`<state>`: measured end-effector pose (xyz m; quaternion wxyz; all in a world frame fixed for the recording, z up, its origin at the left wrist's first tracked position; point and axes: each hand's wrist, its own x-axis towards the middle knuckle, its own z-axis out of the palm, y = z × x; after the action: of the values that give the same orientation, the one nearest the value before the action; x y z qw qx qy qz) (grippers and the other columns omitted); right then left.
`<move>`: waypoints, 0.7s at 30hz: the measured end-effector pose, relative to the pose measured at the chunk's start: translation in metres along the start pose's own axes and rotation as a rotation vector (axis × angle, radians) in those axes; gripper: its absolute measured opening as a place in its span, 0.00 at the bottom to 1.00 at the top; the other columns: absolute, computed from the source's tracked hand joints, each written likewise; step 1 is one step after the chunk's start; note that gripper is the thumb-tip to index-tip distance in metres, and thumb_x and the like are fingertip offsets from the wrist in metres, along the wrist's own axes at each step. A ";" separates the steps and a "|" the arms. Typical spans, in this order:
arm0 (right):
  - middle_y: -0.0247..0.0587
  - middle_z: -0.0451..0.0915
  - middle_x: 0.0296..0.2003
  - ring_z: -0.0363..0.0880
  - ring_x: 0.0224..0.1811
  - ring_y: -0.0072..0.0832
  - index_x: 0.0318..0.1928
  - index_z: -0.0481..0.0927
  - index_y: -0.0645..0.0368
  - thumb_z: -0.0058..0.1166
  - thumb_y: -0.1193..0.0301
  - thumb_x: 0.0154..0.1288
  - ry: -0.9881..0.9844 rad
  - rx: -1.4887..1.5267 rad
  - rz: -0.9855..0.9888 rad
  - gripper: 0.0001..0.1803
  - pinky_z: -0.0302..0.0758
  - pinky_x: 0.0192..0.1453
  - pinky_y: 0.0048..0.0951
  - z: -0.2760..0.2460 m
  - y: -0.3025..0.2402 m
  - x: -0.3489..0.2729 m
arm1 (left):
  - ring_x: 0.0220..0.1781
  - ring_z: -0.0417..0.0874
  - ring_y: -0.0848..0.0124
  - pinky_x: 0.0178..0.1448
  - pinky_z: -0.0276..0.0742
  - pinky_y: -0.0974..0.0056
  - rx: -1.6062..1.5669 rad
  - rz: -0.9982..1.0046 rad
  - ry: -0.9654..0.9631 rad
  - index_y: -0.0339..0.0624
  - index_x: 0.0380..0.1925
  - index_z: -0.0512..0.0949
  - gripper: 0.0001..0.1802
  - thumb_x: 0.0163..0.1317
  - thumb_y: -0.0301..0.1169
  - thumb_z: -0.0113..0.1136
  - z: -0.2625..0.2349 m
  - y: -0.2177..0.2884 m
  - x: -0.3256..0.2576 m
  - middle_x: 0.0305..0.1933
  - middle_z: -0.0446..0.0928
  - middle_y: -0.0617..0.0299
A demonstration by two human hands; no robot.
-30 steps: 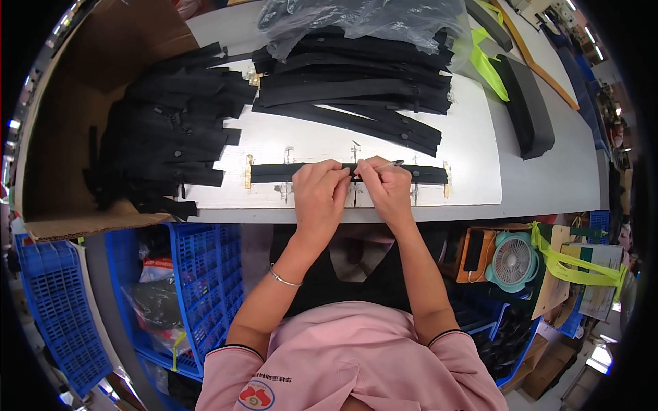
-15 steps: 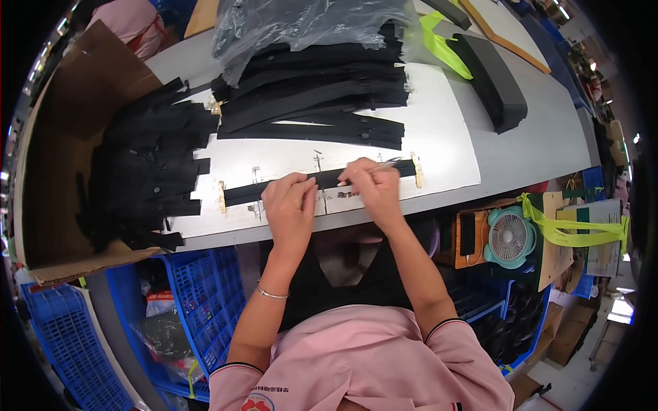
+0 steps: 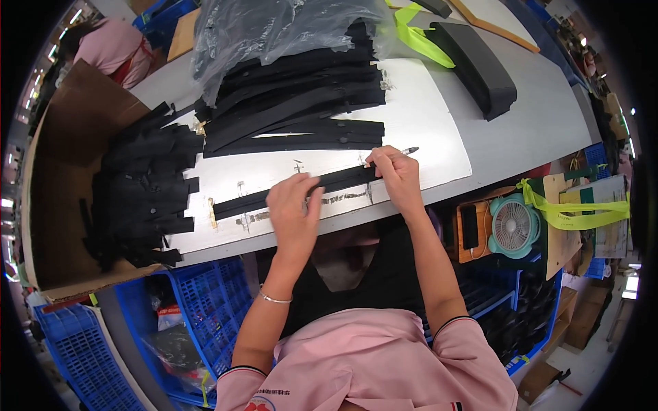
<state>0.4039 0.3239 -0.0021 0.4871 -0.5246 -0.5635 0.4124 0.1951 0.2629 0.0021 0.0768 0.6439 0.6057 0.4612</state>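
Note:
A long black fabric strip (image 3: 346, 179) lies slanted across a white board (image 3: 439, 154) in front of me. My left hand (image 3: 293, 205) is over the strip's middle, slightly blurred, its thumb and fingertips apart. At the strip's right end, my right hand (image 3: 399, 179) is closed, its fingertips touching or very near the fabric. A slim pen-like tool (image 3: 411, 150) sticks out of that hand to the right. Dark marks line the board around the strip, and a piece of yellowish tape (image 3: 212, 214) sits at its left end.
Behind lie stacked black strips (image 3: 295, 103), partly under a clear plastic bag (image 3: 274, 34). More strips spill from a cardboard box (image 3: 62, 151) at left. A dark grey block (image 3: 473, 68) and a yellow-green ribbon (image 3: 421, 41) are at far right. A small fan (image 3: 515, 226) stands beside the table.
My right hand has moved right along the strip to its right end. My left hand has loosened, its fingertips now farther apart. The whole view has shifted slightly.

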 end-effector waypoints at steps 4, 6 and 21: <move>0.35 0.81 0.22 0.74 0.24 0.18 0.36 0.86 0.66 0.56 0.66 0.76 0.012 -0.031 -0.017 0.16 0.70 0.30 0.23 0.001 0.000 0.000 | 0.52 0.81 0.58 0.61 0.71 0.56 -0.133 0.125 -0.133 0.41 0.42 0.86 0.10 0.59 0.26 0.71 0.033 0.021 0.014 0.48 0.84 0.60; 0.36 0.81 0.23 0.75 0.24 0.17 0.36 0.86 0.67 0.56 0.66 0.76 0.012 -0.047 -0.010 0.16 0.70 0.30 0.23 0.001 0.000 0.000 | 0.53 0.81 0.58 0.61 0.71 0.56 -0.155 0.141 -0.181 0.41 0.41 0.87 0.10 0.59 0.27 0.72 0.047 0.022 0.016 0.47 0.84 0.59; 0.36 0.85 0.30 0.76 0.28 0.17 0.37 0.85 0.71 0.57 0.69 0.77 -0.017 -0.243 -0.143 0.15 0.71 0.33 0.22 0.004 0.006 0.001 | 0.53 0.80 0.58 0.61 0.70 0.56 -0.099 0.134 -0.182 0.39 0.40 0.88 0.09 0.59 0.27 0.71 0.056 0.017 0.015 0.47 0.84 0.60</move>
<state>0.4006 0.3259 -0.0082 0.4433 -0.5345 -0.6494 0.3100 0.2436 0.2972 -0.0107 0.1323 0.7176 0.5283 0.4341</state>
